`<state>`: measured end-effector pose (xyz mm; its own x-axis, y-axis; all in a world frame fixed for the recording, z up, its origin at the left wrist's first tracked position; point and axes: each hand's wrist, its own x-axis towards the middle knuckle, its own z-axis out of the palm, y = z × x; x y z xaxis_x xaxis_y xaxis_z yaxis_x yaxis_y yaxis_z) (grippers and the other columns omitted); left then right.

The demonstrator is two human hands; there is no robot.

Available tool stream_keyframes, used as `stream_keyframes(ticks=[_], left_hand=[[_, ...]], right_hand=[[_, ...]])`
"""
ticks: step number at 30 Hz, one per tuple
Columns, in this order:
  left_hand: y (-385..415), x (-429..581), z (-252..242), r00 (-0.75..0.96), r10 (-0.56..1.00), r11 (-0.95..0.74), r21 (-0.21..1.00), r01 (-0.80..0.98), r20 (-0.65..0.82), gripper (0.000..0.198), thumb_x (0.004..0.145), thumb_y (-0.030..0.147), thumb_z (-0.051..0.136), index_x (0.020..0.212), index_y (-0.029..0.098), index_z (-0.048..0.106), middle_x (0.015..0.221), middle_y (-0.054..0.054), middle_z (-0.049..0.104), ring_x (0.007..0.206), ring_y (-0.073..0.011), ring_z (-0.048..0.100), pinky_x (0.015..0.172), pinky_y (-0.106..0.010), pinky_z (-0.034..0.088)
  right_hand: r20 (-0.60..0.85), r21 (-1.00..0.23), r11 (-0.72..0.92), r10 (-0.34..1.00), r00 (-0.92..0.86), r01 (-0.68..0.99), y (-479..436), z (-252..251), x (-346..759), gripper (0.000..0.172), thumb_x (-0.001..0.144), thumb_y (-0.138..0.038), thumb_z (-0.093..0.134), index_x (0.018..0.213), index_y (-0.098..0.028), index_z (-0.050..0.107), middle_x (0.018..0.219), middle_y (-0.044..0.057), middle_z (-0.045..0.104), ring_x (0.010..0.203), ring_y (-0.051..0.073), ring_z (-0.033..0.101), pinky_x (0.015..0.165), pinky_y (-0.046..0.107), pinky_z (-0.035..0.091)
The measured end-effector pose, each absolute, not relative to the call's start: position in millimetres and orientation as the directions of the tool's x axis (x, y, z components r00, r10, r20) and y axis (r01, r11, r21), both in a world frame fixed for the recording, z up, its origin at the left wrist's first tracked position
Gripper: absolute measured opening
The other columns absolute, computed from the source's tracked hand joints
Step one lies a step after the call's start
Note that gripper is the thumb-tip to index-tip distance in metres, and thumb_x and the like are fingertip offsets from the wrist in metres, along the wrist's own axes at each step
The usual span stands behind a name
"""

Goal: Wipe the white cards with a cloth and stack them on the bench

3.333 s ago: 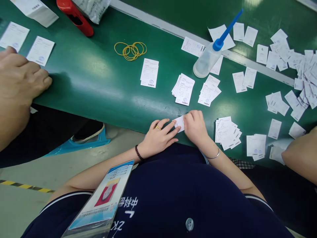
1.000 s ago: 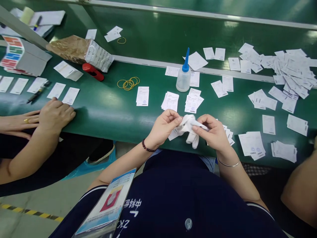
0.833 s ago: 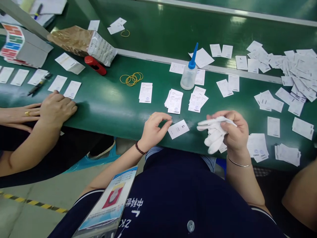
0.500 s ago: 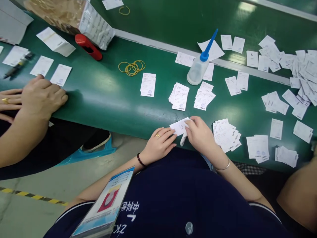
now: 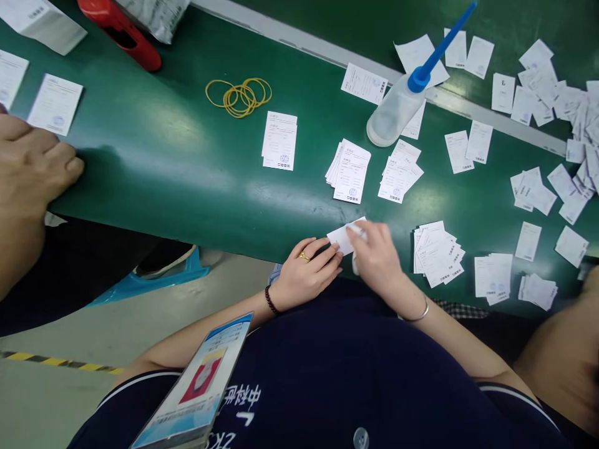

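A small white card (image 5: 340,239) lies at the green table's front edge, between my hands. My left hand (image 5: 311,268) rests flat with fingers stretched, its fingertips on the card's near left edge. My right hand (image 5: 377,255), slightly blurred, pinches a crumpled white wipe (image 5: 357,231) over the card's right part; whether it is cloth or tissue I cannot tell. Beyond them lie a stack of printed cards (image 5: 350,173) and a fanned smaller group of cards (image 5: 400,174). Right of my right hand is a larger fanned card pile (image 5: 437,254).
A clear squeeze bottle (image 5: 390,115) with a blue nozzle stands behind the cards. Yellow rubber bands (image 5: 238,98) and a red tool (image 5: 121,34) lie to the left. Another person's hand (image 5: 35,162) rests at far left. Scattered cards (image 5: 538,81) cover the right side.
My right hand and the wipe have shifted over the card, covering more of it. The left hand stays on the card. The view has moved closer to the table.
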<state>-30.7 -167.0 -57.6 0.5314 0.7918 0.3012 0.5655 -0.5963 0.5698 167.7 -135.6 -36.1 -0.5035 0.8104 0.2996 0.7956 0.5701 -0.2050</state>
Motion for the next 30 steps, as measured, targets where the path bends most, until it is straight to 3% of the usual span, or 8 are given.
stream_keyframes(ticks=[3, 8, 10, 15, 20, 26, 30], left_hand=[[-167.9, -30.8, -58.7, 0.531, 0.784, -0.612, 0.541, 0.577, 0.321, 0.026, 0.089, 0.022, 0.058, 0.113, 0.024, 0.066, 0.116, -0.008, 0.070, 0.116, -0.0271, 0.062, 0.103, -0.050, 0.048], [-168.0, -31.1, -57.3, 0.536, 0.770, -0.632, 0.529, 0.567, 0.346, 0.028, 0.087, 0.020, 0.060, 0.115, 0.022, 0.066, 0.118, -0.010, 0.069, 0.114, -0.0278, 0.063, 0.103, -0.050, 0.048], [-167.4, -30.9, -56.5, 0.537, 0.772, -0.631, 0.515, 0.580, 0.341, 0.027, 0.087, 0.020, 0.059, 0.113, 0.023, 0.066, 0.118, -0.009, 0.070, 0.112, -0.0269, 0.063, 0.102, -0.049, 0.049], [-166.6, -30.3, -56.2, 0.562, 0.700, -0.709, 0.328, 0.625, 0.441, 0.021, 0.088, 0.021, 0.058, 0.106, 0.021, 0.068, 0.110, -0.008, 0.072, 0.108, -0.0254, 0.065, 0.098, -0.045, 0.051], [-167.9, -29.2, -58.3, 0.552, 0.714, -0.697, 0.360, 0.620, 0.431, 0.025, 0.088, 0.021, 0.057, 0.111, 0.023, 0.065, 0.111, -0.008, 0.071, 0.109, -0.0251, 0.063, 0.098, -0.047, 0.050], [-168.3, -30.4, -57.1, 0.557, 0.706, -0.705, 0.362, 0.610, 0.437, 0.027, 0.086, 0.018, 0.060, 0.113, 0.020, 0.065, 0.112, -0.010, 0.070, 0.110, -0.0267, 0.062, 0.099, -0.047, 0.048], [-167.2, -30.6, -49.9, 0.591, 0.708, -0.706, 0.366, 0.607, 0.386, 0.027, 0.087, 0.022, 0.060, 0.114, 0.020, 0.064, 0.114, -0.011, 0.069, 0.113, -0.0275, 0.061, 0.101, -0.047, 0.048]], right_hand=[[0.273, -0.225, 0.630, 0.773, -0.573, 0.743, -140.4, -35.5, 166.1, 0.033, 0.090, -0.005, 0.043, 0.115, -0.016, 0.062, 0.114, 0.016, 0.060, 0.095, 0.025, 0.051, 0.081, 0.042, 0.048], [0.368, -0.120, 0.488, 0.830, -0.418, 0.864, -128.1, -39.3, 180.8, 0.038, 0.090, -0.004, 0.038, 0.114, -0.020, 0.062, 0.112, 0.016, 0.060, 0.088, 0.026, 0.049, 0.076, 0.043, 0.047], [0.370, -0.114, 0.501, 0.823, -0.431, 0.858, -130.6, -38.0, 174.7, 0.037, 0.089, -0.004, 0.039, 0.114, -0.020, 0.062, 0.111, 0.016, 0.060, 0.088, 0.025, 0.050, 0.075, 0.043, 0.048], [0.273, -0.197, 0.639, 0.764, -0.585, 0.743, -138.2, -34.0, 157.8, 0.032, 0.092, -0.007, 0.042, 0.114, -0.019, 0.062, 0.113, 0.013, 0.060, 0.090, 0.024, 0.049, 0.080, 0.041, 0.050], [0.341, -0.146, 0.490, 0.840, -0.421, 0.860, -126.1, -37.0, 177.9, 0.038, 0.093, -0.007, 0.034, 0.113, -0.020, 0.064, 0.113, 0.016, 0.059, 0.089, 0.026, 0.046, 0.078, 0.045, 0.048], [0.294, -0.210, 0.592, 0.797, -0.527, 0.778, -138.6, -42.9, 169.8, 0.034, 0.090, -0.007, 0.044, 0.114, -0.020, 0.065, 0.112, 0.014, 0.061, 0.090, 0.025, 0.049, 0.078, 0.043, 0.050], [0.324, -0.243, 0.440, 0.877, -0.355, 0.864, -128.6, -50.2, 185.9, 0.039, 0.087, -0.004, 0.044, 0.113, -0.021, 0.067, 0.113, 0.015, 0.060, 0.093, 0.027, 0.048, 0.079, 0.047, 0.049]])
